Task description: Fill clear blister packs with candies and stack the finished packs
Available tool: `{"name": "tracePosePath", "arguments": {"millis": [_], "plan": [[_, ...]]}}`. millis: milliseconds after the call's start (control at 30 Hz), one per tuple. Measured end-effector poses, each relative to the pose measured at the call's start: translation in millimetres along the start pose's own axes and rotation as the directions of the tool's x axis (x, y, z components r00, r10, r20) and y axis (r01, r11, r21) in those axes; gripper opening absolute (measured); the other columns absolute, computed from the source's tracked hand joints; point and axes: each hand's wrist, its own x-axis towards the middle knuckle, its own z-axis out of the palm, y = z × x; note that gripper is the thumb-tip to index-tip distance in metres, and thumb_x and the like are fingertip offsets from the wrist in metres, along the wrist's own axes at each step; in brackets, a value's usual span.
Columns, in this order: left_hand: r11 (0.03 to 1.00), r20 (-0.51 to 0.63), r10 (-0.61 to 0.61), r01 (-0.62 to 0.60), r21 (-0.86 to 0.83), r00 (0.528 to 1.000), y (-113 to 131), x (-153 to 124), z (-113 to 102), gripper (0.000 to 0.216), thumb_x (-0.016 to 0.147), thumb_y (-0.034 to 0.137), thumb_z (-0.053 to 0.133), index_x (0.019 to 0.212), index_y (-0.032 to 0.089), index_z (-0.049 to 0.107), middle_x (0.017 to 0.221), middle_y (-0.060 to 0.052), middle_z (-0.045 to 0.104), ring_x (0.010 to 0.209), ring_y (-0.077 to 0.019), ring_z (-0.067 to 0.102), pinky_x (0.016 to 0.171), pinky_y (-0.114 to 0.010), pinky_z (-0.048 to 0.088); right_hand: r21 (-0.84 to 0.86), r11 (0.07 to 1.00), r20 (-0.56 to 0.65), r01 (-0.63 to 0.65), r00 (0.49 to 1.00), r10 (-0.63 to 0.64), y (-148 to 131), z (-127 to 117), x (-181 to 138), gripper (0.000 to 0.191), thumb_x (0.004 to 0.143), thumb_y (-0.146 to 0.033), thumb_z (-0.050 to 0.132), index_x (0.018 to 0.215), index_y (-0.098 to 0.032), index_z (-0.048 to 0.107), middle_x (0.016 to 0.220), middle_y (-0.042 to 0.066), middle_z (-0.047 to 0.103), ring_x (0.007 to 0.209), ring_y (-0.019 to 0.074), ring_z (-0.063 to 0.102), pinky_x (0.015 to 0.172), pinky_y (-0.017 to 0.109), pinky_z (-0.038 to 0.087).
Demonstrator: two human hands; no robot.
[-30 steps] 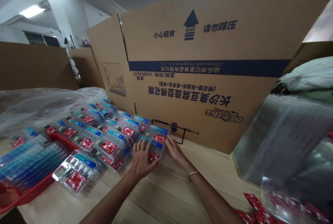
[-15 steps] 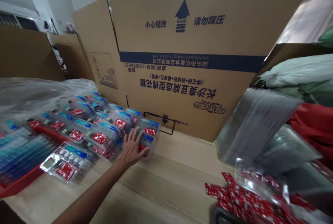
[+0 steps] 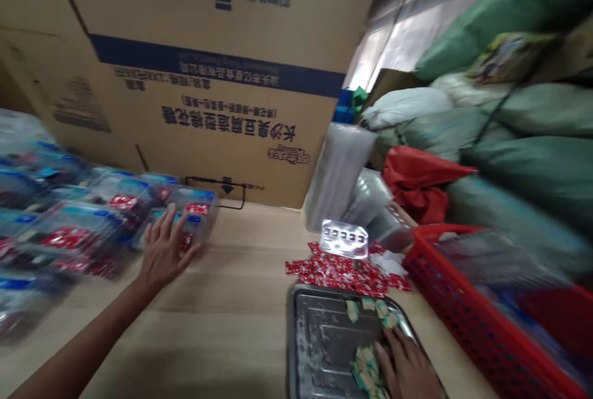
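Observation:
My left hand [image 3: 164, 247] lies with fingers spread on a clear plastic pack [image 3: 188, 239] that has a blue strip and a red sachet inside. Several like packs [image 3: 67, 235] are stacked to its left, blurred. At the lower right, my right hand [image 3: 410, 362] is over a metal tray [image 3: 319, 349], its fingers stretched out beside a heap of small green-and-cream packets [image 3: 365, 371]. No packet is plainly gripped in it. A few more of these packets [image 3: 382, 308] lie near the tray's far edge.
Red sachets [image 3: 340, 272] are heaped behind the tray, with a clear moulded tray [image 3: 344, 238] on them. A large cardboard box [image 3: 208, 109] stands behind. Stacked clear plastic sheets [image 3: 338, 170], a red basket [image 3: 456, 300] and green sacks [image 3: 542, 170] are on the right.
The view has swung right and down, bringing the metal tray, the red basket and my right hand into sight. My left hand stays on the same pack.

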Motion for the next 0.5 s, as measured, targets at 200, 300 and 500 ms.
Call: {"name": "tracePosePath", "arguments": {"millis": [200,300,500], "plan": [[0.862,0.034,0.48,-0.463,-0.208,0.877,99.4,-59.1,34.8,0.068,0.083,0.047,0.046,0.142,0.019,0.023,0.141,-0.015,0.04,0.127,-0.0298,0.039,0.1,-0.044,0.035,0.074,0.989,-0.053,-0.128,0.99,0.133,5.4,-14.9,15.5,0.049,0.086,-0.047,0.035,0.104,-0.013,0.064,0.114,0.018,0.06,0.109,0.0335,0.053,0.091,0.052,0.042],[0.832,0.038,0.517,-0.492,-0.257,0.855,140.0,-77.1,54.5,0.069,0.084,0.047,0.047,0.142,0.02,0.023,0.14,-0.013,0.043,0.125,-0.0276,0.043,0.097,-0.041,0.039,0.29,0.949,-0.079,-0.125,0.985,0.154,0.8,-21.9,48.0,0.043,0.088,-0.044,0.034,0.106,-0.016,0.062,0.114,0.015,0.06,0.111,0.0286,0.052,0.096,0.047,0.041],[0.798,-0.039,0.52,-0.501,-0.334,0.853,158.8,-74.1,72.0,0.075,0.082,0.044,0.053,0.144,0.023,0.017,0.129,-0.008,0.056,0.113,-0.0226,0.055,0.087,-0.032,0.049,0.589,0.784,-0.048,-0.197,0.96,0.277,-26.4,-26.2,167.6,0.045,0.081,-0.035,0.043,0.119,-0.011,0.048,0.118,0.017,0.055,0.111,0.0267,0.052,0.095,0.044,0.042]]}}
